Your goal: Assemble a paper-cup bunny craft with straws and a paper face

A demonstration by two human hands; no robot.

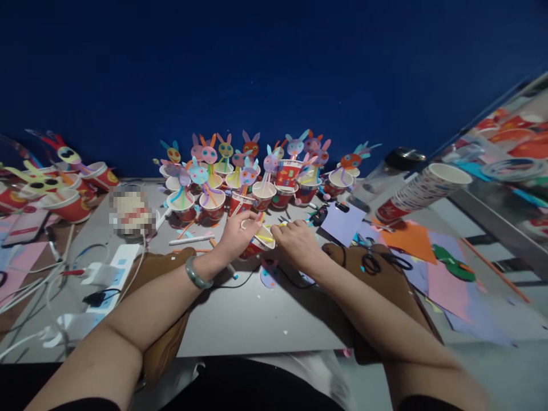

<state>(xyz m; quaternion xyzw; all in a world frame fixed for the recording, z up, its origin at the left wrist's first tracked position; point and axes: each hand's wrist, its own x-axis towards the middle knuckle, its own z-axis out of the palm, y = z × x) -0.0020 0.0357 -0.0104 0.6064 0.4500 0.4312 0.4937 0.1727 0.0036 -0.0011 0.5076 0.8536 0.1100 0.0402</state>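
Far left: red paper cups with pipe-cleaner limbs and paper heads [67, 206] stand in a cluster, a phone [26, 227] lying just in front of them. Next, a long white power strip with blue-edged sockets [124, 260], cables and plugs around it.

Mid-bench, along the dark blue wall [257, 74]: a crowded group of red paper cups topped with pastel paper rabbit heads [212, 206]. In front of it, a slim white pen [191, 240] lies on the grey tabletop [240, 325].

Left hand [240, 235], grey-green bangle [198, 273] at the wrist — clamped on the near-side red paper cup with white interior [256, 248], which is tilted and held in front of the group. Right hand [295, 242] — fingers curled in, tips beside the cup's rim at a yellow bit; firm grip on it cannot be told. Below and between the hands, a lilac paper rabbit head [269, 277] lies on the table.

Right of the hands: lilac paper sheet [342, 224], black-handled scissors [387, 260], a leaning stack of printed paper cups [417, 194], orange paper sheet [411, 242], pink paper sheet [447, 285] and a green plastic dispenser [452, 264].
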